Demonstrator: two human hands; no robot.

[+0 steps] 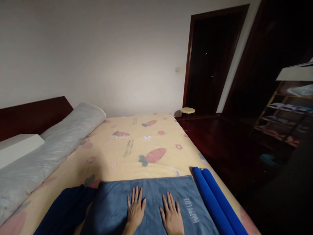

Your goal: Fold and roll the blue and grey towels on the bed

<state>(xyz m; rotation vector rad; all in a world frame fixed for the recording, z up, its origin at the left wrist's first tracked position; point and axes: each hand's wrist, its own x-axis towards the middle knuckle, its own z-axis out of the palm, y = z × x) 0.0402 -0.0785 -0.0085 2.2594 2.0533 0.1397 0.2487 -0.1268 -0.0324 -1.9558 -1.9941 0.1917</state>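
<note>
Laying left hand and right hand palm-down on a slate-blue towel at six o'clock, grip wide, holding nothing. Judging spreading largely done from the flat lie and straight far edge; unable to tell about the cropped near edge. Not touching blue rolls at the towel's three o'clock, nor dark-blue cloth at nine. Farther, showing carrot-patterned bed at twelve, yellow stool at one.

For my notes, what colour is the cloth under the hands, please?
The cloth is greyish blue, clearest in the head view.
</note>
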